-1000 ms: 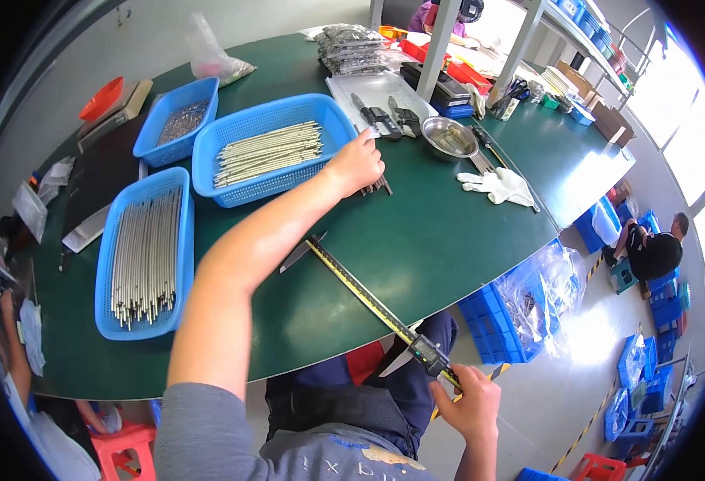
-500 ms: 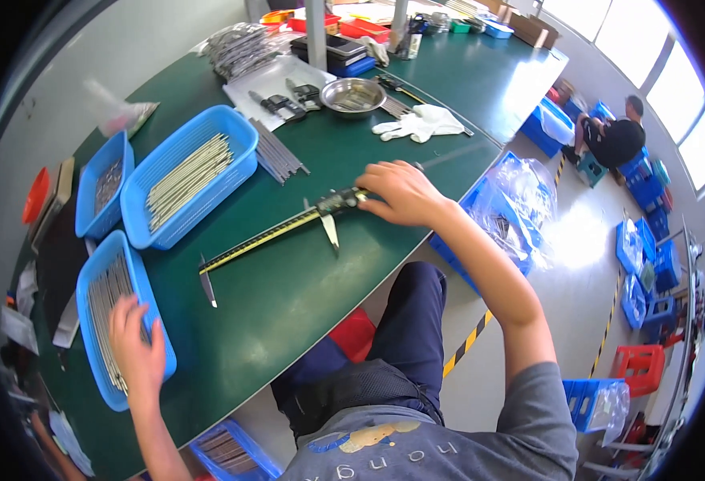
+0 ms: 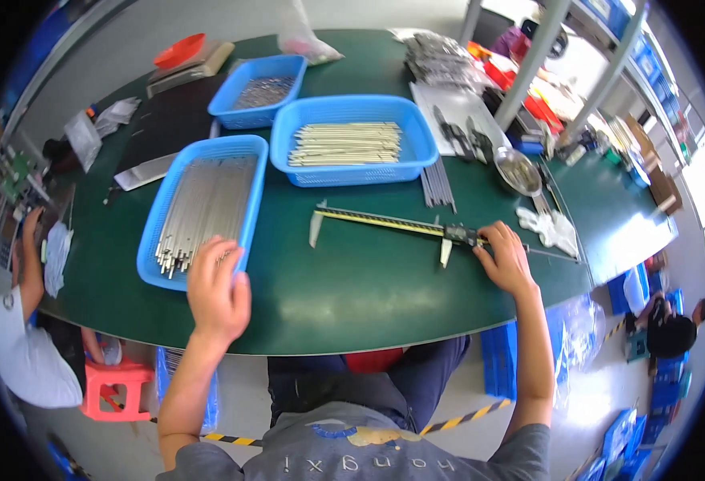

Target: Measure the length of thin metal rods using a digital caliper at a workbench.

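Observation:
A digital caliper (image 3: 401, 224) with a black and yellow beam lies across the green table, its jaws spread apart and nothing between them. At its display end, my right hand (image 3: 506, 258) grips the slider between thumb and fingers. My left hand (image 3: 218, 298) is at the near right corner of a blue basket (image 3: 150, 240) filled with thin grey metal rods (image 3: 208, 200). Its thumb stands apart from the fingers, which reach over the rod ends; the fingertips are partly hidden. Behind the caliper stands another blue basket (image 3: 356, 174) of pale yellowish rods (image 3: 344, 144).
A smaller blue basket (image 3: 228, 112) holds small metal parts. Several grey rods (image 3: 437, 186) lie beside a white tray (image 3: 449, 100) with more calipers. To the right are a metal bowl (image 3: 518, 171) and a white glove (image 3: 548, 229). Another person (image 3: 36, 345) is at the left.
My view has swung left, so the table sits more squarely ahead. My left hand is now at the rod basket's near right corner; the right hand stays on the caliper.

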A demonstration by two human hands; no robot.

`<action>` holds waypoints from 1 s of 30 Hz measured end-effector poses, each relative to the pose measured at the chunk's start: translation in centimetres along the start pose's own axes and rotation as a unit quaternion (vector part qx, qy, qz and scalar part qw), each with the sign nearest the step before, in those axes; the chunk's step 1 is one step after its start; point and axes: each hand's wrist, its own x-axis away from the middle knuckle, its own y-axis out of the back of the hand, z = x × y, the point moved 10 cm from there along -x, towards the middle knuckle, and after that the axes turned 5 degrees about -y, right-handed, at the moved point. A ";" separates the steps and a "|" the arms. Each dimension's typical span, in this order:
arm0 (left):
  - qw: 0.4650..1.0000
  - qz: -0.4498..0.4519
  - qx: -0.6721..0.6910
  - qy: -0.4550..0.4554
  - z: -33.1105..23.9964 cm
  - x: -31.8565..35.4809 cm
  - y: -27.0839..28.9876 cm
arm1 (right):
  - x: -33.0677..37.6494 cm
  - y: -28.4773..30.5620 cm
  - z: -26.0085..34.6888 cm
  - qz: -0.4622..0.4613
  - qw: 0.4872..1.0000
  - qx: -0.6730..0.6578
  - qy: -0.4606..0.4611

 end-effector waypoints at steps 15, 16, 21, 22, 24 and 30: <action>0.924 0.166 0.303 0.162 -3.1 -1.8 -14.1 | 5.1 6.8 3.4 -0.060 0.997 0.043 -0.036; 0.930 0.154 0.303 0.144 -3.8 -2.0 -13.2 | 4.8 6.9 3.8 -0.060 0.997 0.040 -0.037; 0.956 0.113 0.240 0.123 -5.7 -3.0 -10.3 | 1.8 5.3 7.9 -0.032 0.999 0.024 0.028; 0.962 0.108 0.227 0.111 -6.2 -3.0 -9.6 | 0.9 4.8 9.9 -0.030 0.998 0.023 0.051; 0.968 0.090 0.204 0.112 -6.9 -2.9 -9.8 | 0.3 4.4 11.8 -0.045 0.996 0.037 0.070; 0.942 0.053 0.193 0.271 -4.4 -2.3 -10.9 | -0.7 3.3 16.0 -0.080 0.990 0.064 0.099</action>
